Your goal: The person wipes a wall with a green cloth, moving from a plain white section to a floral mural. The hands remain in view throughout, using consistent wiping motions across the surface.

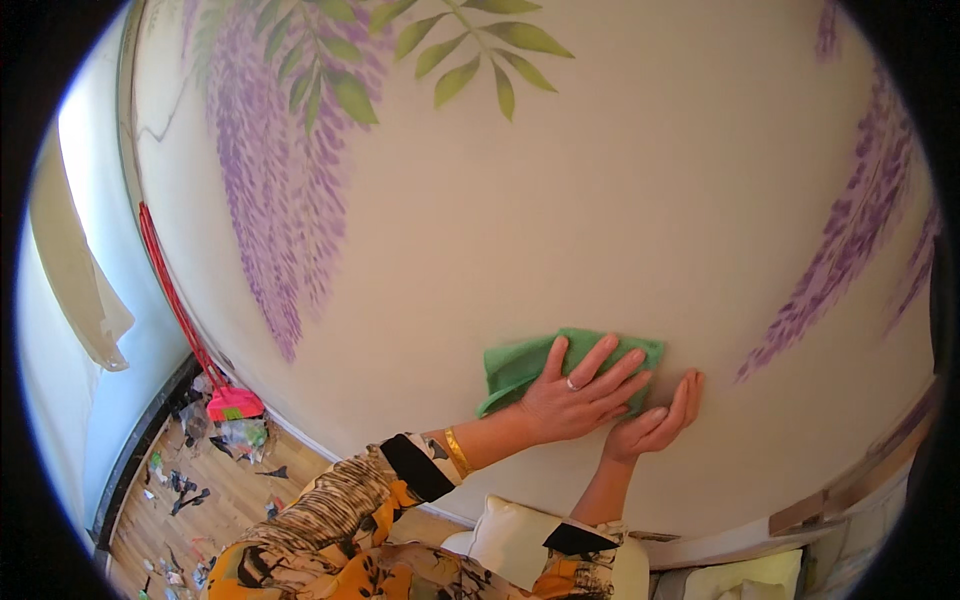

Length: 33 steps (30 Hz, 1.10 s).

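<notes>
My left hand holds a green cloth pressed against a pale wall, its fingers spread over the fabric. A ring and a gold-coloured bracelet show on that hand and wrist. Just right of the cloth, my right hand rests its side at the wall with fingers extended and slightly curved, nothing visible in them. Part of the cloth's lower edge is hidden behind my left hand. Both sleeves are patterned in orange and black.
Painted purple blossoms and green leaves decorate the wall. A red broom leans in the left corner, with litter scattered on the wooden floor. Below my arms are a cream cushion and, at lower right, more cushions.
</notes>
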{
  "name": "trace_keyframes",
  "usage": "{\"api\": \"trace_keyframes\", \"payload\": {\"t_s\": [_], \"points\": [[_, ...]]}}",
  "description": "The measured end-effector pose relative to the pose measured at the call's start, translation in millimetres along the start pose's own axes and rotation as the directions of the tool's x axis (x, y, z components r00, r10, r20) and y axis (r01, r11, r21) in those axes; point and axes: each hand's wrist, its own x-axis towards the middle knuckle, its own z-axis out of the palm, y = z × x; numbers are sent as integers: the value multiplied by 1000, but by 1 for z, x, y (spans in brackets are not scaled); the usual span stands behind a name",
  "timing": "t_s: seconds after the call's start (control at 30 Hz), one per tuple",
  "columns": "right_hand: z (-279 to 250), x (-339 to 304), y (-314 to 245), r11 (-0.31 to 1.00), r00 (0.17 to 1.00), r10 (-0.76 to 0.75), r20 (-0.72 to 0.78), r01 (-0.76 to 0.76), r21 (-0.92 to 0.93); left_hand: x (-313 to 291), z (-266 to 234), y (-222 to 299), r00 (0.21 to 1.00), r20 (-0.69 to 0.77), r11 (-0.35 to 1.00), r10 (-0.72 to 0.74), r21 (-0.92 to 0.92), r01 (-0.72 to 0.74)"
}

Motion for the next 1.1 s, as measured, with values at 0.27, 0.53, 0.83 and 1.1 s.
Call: {"api": "trace_keyframes", "payload": {"t_s": [0.27, 0.53, 0.83, 1.1], "points": [[2, 0, 6, 999, 999, -40, 16, 40, 1, -151, 6, 5, 907, 291, 945, 303, 29, -325], [-2, 3, 6, 999, 998, -35, 59, 36, -19, -114, -12, -46, 945, 216, 970, 245, -48, -240], [7, 2, 11, 998, 998, -60, -21, 60, -18, -118, 0, -15, 975, 143, 984, 172, -64, -164], [7, 2, 16, 991, 995, -91, -28, 88, -98, -203, 37, 40, 617, 452, 702, 645, -31, -711]]}}
